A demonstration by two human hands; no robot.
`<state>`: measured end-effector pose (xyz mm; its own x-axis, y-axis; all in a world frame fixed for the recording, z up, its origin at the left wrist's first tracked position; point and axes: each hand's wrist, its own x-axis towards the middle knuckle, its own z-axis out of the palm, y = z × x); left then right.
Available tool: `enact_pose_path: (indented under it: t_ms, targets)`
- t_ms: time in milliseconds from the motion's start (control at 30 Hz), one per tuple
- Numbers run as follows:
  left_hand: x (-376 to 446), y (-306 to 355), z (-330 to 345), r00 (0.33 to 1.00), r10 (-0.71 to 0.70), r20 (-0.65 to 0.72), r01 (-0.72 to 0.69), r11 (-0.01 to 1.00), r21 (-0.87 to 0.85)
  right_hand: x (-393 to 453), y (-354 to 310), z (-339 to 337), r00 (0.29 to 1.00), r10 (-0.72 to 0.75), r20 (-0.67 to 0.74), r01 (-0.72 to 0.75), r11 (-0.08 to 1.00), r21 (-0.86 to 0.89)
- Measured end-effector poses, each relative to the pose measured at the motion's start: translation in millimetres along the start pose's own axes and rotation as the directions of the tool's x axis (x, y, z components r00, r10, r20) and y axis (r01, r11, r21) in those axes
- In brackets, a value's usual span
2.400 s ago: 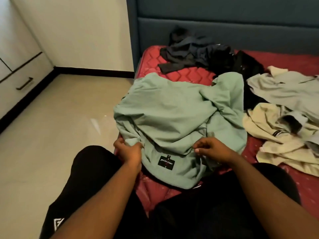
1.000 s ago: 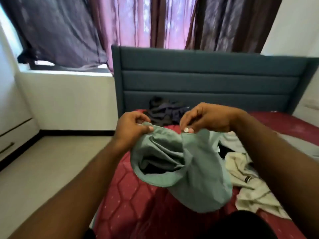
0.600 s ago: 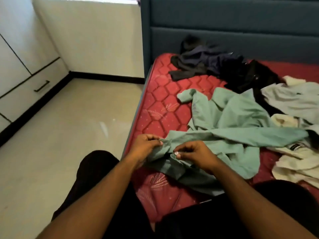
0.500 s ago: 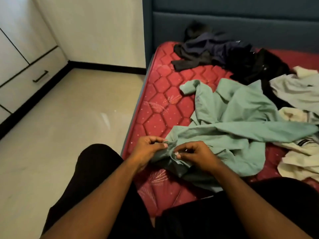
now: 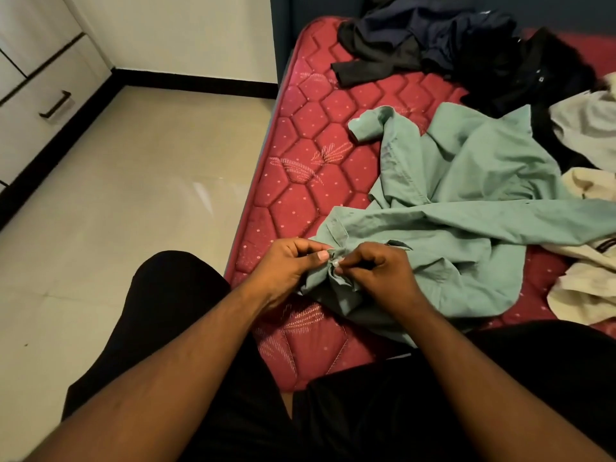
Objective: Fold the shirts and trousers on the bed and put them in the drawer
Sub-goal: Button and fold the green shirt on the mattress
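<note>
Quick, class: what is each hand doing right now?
Left hand: fingers pinch the green shirt at its near edge.
Right hand: fingers pinch the same bunched edge.

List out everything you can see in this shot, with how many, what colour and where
green shirt: one, pale green, crumpled across the middle of the mattress, near edge bunched between both hands
dark clothes: a heap, black and navy, count unclear, far end of the mattress by the headboard
pale clothes: a heap, cream and light grey, count unclear, right edge of the mattress
mattress: one, red quilted, under all the clothes
drawer: one, off-white with a dark handle, closed, in the cabinet at far left
floor: beige tiles, left of the bed
legs: two, in black, bottom of the frame
left hand: pinches the shirt's near edge
right hand: pinches the same bunch of fabric
</note>
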<state>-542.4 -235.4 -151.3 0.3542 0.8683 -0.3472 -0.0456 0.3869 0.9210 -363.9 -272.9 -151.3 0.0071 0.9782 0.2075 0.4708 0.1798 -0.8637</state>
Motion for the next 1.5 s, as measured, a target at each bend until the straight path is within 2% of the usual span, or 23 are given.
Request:
enact_pose_path:
  t_ms: [167,300,433,500,600,733,800,900,967,1067,1167,1267,1400,1500]
  targets:
    - [-4.1,8.8,2.1,0.996,0.058,0.074,-0.068,0.987,0.144,-1.9,1.6,2.0,0.999,-0.039,-0.029,0.037,0.996,-0.082]
    - [-5.1,7.0,-0.8,0.989,0.101,0.109,-0.126,0.959,0.253,-3.2,2.1,0.1,0.997,0.005,0.082,0.001,0.998,-0.066]
    - [-7.6,5.1,-1.8,0.979,0.178,0.103,-0.202,0.927,0.316,3.2,4.4,-4.1,0.988,-0.016,0.152,0.042,0.985,-0.169]
    - [-8.2,0.3,-0.4,0.969,0.245,0.042,-0.244,0.907,0.342,6.4,4.7,-4.5,0.99,0.015,0.142,0.011,0.984,-0.179]
    - [-6.7,-8.6,1.3,0.916,0.399,-0.044,-0.336,0.822,0.461,8.4,1.9,-2.9,0.99,0.07,0.121,-0.051,0.987,-0.152]
    - [-7.6,-9.0,6.8,0.847,0.532,-0.015,-0.444,0.722,0.531,10.9,1.1,-6.9,0.978,0.149,0.148,-0.142,0.988,-0.053]
    - [-6.3,-8.6,10.3,0.87,0.493,-0.028,-0.414,0.758,0.504,11.6,2.6,-10.0,0.974,0.148,0.171,-0.143,0.989,-0.042]
    - [-2.2,-6.6,11.3,0.962,0.267,-0.046,-0.241,0.92,0.308,10.6,1.9,-12.4,0.974,0.13,0.184,-0.133,0.991,0.005]
    - [-0.4,-4.4,10.8,0.982,0.186,-0.029,-0.175,0.96,0.218,9.4,0.7,-13.2,0.975,0.114,0.189,-0.119,0.993,0.013]
    - [-1.8,-0.7,18.2,0.976,0.214,-0.04,-0.203,0.96,0.191,6.9,2.0,-14.6,0.99,0.094,0.104,-0.091,0.995,-0.035]
    - [-5.9,1.3,30.6,0.947,0.314,-0.061,-0.288,0.921,0.263,3.5,3.5,-16.1,0.998,0.057,-0.027,-0.059,0.993,-0.102]
    - [-9.9,2.1,35.4,0.917,0.389,-0.089,-0.352,0.893,0.279,3.6,3.2,-13.6,0.991,0.099,-0.093,-0.103,0.994,-0.045]
    - [-14.7,-0.8,33.9,0.898,0.417,-0.143,-0.367,0.886,0.283,6.0,-0.3,-7.2,0.969,0.239,-0.059,-0.227,0.961,0.155]
    - [-16.9,-4.3,30.6,0.9,0.406,-0.158,-0.359,0.896,0.26,8.5,-1.7,-9.2,0.976,0.213,0.046,-0.218,0.968,0.123]
